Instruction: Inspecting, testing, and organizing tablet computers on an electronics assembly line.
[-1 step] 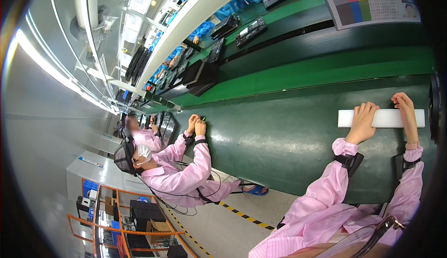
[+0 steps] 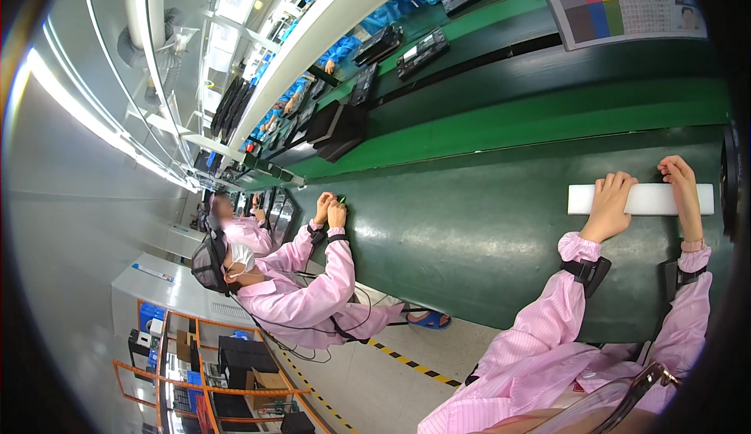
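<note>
Dark green workbench (image 2: 485, 238): white foam strip (image 2: 641, 199) is being gripped by left hand (image 2: 610, 203) and right hand (image 2: 682, 191), set apart.

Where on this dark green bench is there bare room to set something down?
The dark green bench is bare between the white foam bar under both hands and the co-worker's hands. It is crowded on the far belt, with black trays.

Both arms wear loose pink sleeves (image 2: 540, 332) with gathered cuffs. A black strap (image 2: 588, 271) circles each wrist, perhaps holding a small device; hands are bare.
</note>
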A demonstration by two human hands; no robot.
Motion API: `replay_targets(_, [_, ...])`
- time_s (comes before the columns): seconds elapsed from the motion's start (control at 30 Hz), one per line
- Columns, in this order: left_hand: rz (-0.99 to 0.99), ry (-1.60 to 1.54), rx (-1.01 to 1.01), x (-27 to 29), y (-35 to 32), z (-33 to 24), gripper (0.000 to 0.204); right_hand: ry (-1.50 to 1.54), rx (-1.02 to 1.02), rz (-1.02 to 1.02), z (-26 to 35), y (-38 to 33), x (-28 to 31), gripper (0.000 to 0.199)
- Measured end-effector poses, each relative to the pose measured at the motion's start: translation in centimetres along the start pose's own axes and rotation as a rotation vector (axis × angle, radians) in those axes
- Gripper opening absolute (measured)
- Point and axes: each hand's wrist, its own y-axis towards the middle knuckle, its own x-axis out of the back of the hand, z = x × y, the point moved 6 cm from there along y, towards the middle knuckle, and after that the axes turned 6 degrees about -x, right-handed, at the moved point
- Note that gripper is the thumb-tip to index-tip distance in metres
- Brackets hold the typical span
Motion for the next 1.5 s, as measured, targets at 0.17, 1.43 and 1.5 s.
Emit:
replay_targets(0.17, [-0.078,0.018,-0.012,0.5,0.0,-0.1,0.058,0.027,0.038,0.009,0.6,-0.1,-0.3,0.011])
replay_targets(1.43, [0.192,0.101,-0.015,-0.2,0.7,-0.6,0.063,0.050,0.027,-0.119,4.0,-3.2,-1.1,0.017])
replay_targets(1.5, [0.236,0.141,0.017,-0.2,0.8,-0.7,0.063,0.084,0.058,-0.089,3.8,-3.0,-1.0,0.019])
